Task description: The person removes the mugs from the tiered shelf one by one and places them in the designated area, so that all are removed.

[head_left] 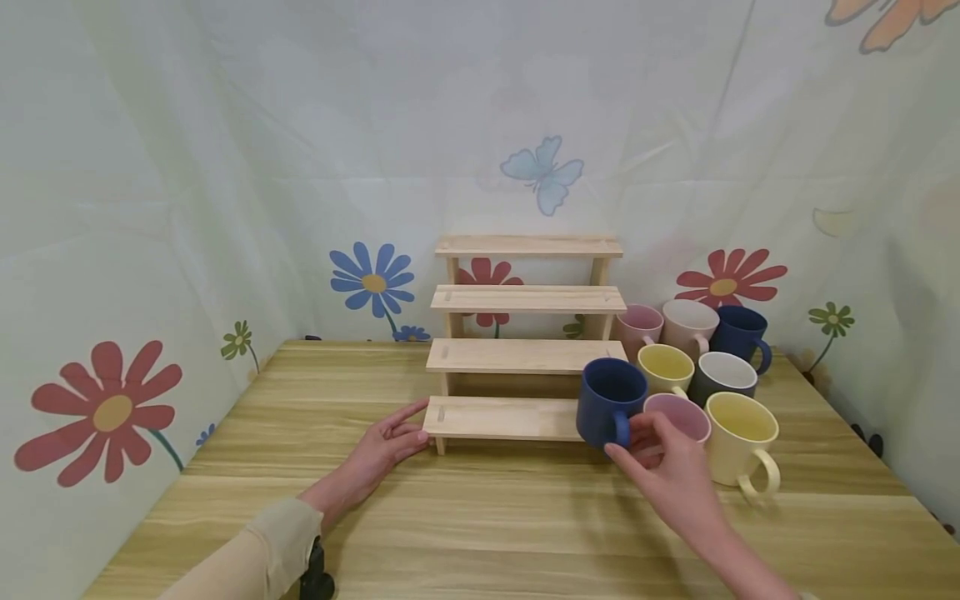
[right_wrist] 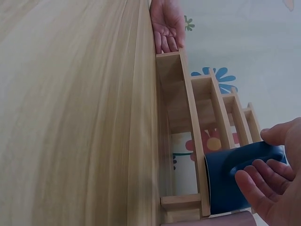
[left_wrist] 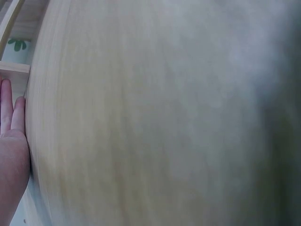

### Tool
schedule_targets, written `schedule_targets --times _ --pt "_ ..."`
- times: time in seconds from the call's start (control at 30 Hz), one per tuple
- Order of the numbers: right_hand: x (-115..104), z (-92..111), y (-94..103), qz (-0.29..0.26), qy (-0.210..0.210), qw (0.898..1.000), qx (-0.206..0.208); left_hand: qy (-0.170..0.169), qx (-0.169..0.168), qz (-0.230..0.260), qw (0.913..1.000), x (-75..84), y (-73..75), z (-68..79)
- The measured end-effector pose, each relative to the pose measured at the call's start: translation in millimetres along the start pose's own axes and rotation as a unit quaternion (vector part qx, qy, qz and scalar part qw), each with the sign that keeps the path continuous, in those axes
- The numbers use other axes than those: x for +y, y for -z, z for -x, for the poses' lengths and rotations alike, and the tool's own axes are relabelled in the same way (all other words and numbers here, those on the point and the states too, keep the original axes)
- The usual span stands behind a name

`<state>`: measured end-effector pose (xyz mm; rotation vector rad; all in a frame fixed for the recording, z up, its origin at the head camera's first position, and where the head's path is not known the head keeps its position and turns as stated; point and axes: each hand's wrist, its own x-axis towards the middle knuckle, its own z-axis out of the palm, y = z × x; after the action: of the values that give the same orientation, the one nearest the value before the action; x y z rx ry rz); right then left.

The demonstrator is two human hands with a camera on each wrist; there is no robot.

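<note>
A four-tier wooden stepped stand (head_left: 487,417) stands on the table. At the right end of its lowest step is a dark blue mug (head_left: 606,408), upright, its handle towards me. My right hand (head_left: 675,479) holds this mug at the handle with thumb and fingers; the right wrist view shows the mug's base against the step board (right_wrist: 195,141). At the stand's other end, my left hand (head_left: 375,457) touches the left edge of the lowest step, its fingers extended. The left wrist view catches only part of that hand (left_wrist: 11,150) beside the wood.
Right of the stand, several mugs sit close together: pink (head_left: 678,417), yellow (head_left: 742,417), grey with a white inside (head_left: 723,379), pale pink (head_left: 690,325) and another dark blue one (head_left: 738,329). A flower-printed curtain (head_left: 360,125) hangs behind the wood-grain table (head_left: 465,533).
</note>
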<state>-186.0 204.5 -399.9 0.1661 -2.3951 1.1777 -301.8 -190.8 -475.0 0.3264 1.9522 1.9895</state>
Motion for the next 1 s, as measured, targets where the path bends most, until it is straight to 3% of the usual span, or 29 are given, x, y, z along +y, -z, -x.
schedule_targets --times 0.7,1.0 --pt "-3.8 2.0 -1.1 0.055 0.018 0.998 0.033 0.003 0.003 -0.002 1.0000 -1.4 0.7 -1.4" --pt "-1.3 2.4 2.6 0.042 0.035 0.998 0.039 -0.003 -0.004 -0.003 1.0000 -1.4 0.8 -1.7"
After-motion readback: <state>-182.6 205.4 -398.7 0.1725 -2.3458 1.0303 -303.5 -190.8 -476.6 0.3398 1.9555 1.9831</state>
